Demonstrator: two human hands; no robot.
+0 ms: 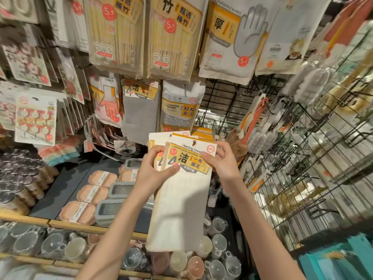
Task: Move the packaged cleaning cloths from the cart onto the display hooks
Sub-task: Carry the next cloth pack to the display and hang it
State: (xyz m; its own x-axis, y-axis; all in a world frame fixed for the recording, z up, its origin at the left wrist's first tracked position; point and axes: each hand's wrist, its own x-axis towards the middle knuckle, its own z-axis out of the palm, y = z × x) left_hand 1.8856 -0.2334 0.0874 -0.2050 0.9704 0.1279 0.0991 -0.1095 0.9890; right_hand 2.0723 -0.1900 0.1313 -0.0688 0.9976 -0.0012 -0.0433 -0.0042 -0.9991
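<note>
Wall of hanging packaged goods fills the far view; black wire grid rack (302, 178) to the right. Cream cleaning cloth pack with yellow header card (181, 190) hangs long axis vertical, header up, between both hands. Left hand (155, 166) pinches header's left edge; right hand (220, 160) pinches its right edge, equally near. More same packs (173, 136) just behind, fanned. Hook not visible; tight room between neighbouring packs.

One head-worn wide-angle view, looking forward and slightly down from my own eye level. It sits close to my left hand (156, 168) and right hand (222, 160), facing the hanging display wall (141, 37); lower shelf (66, 223) beneath, frame edges bend.
</note>
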